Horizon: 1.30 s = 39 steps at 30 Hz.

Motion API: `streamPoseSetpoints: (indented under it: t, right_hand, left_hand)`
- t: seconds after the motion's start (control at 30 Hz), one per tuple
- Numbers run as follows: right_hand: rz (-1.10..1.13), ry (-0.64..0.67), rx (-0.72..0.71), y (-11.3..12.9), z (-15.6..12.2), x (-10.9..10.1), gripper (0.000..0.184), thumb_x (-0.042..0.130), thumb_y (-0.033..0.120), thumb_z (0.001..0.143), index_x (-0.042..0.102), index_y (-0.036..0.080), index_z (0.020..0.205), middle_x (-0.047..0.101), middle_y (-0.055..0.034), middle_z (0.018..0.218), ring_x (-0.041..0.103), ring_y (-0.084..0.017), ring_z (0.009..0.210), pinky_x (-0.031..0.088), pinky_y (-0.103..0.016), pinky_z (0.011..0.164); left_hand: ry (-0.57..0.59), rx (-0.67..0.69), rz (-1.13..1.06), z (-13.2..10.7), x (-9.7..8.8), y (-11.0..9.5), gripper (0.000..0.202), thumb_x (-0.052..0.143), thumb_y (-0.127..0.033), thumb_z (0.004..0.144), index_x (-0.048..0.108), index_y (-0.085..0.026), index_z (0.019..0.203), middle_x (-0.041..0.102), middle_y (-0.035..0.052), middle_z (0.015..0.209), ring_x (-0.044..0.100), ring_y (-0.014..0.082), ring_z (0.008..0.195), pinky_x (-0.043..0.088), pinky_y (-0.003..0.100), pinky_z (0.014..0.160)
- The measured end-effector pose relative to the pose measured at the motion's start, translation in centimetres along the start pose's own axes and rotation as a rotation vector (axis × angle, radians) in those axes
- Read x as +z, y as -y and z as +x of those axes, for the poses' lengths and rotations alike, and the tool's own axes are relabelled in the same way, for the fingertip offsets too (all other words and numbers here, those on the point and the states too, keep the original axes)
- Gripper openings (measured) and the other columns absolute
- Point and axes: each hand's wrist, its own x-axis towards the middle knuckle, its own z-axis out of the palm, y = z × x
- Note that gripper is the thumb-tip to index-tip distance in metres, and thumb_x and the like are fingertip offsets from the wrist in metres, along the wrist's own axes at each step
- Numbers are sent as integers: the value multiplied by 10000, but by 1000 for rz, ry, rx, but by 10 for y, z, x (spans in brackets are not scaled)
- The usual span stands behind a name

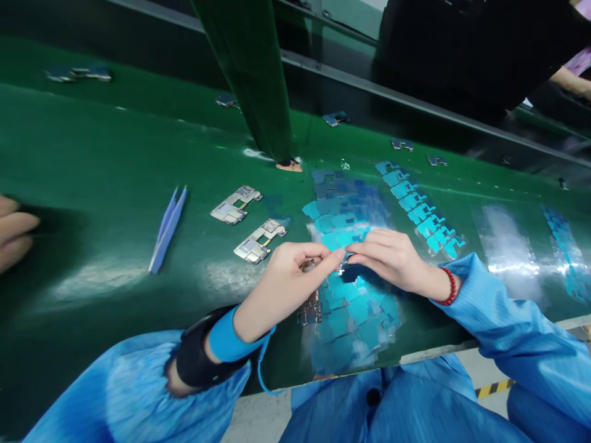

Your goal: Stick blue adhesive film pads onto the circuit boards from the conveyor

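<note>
Blue film cutouts [369, 311], flat, overlapping (some glossy), circuit board [311, 312] alongside, partly hidden

Glossy film pieces [369, 317], metallic circuit boards [250, 250], smooth shiny tabletop [115, 160]

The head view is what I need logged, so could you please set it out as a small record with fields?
Hands: left hand and right hand, fingertips close together over blue cut-out pieces
Between fingertips: too small to tell
Near left hand: partly hidden circuit board
Pair of boards: on green bench, left of the blue pieces
Tweezers: lying left of that pair
Other person's hand: left edge of picture
</note>
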Motion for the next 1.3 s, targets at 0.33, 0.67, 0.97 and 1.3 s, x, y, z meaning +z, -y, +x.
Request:
streamPoseSetpoints:
  t: [0.33, 0.67, 0.97, 1.3]
  right_hand:
    - [14, 98, -26, 3, 4, -2, 250, 461, 320, 974, 564, 164, 808, 663, -36, 664, 606, -139, 571, 515, -291, 670]
    - [816, 148, 398, 27, 0, -30, 81, 567, 214, 915, 552, 180, 843, 609, -130, 1236, 570, -180, 1174, 443, -366, 1001]
    - [620, 205, 427, 25, 13, -24, 93, 554, 174, 911, 580, 164, 822, 635, -80, 973, 599, -154, 953, 482, -329, 902]
    - [901, -39, 958, 19, -15, -42, 132, 665, 274, 841, 671, 148, 876, 694, -15, 775, 656, -91, 682, 557, -227, 674]
  left_hand:
    - [53, -135, 1, 5, -1, 2, 358, 530, -443, 767, 536, -175, 530, 294, -86, 428, 265, 65, 385, 160, 216, 371]
    - [177, -59, 167, 4, 6, 7, 376, 475, -403, 772, 432, -188, 466, 298, -60, 460, 308, 90, 468, 229, 235, 457]
    - [142, 93, 4, -8, 2, -8, 286, 525, -347, 808, 592, -166, 597, 331, -68, 485, 266, 78, 434, 211, 222, 402]
    - [-3, 33, -64, -10, 0, -9, 313, 561, -322, 778, 569, -181, 500, 398, -45, 455, 303, 92, 444, 247, 238, 414]
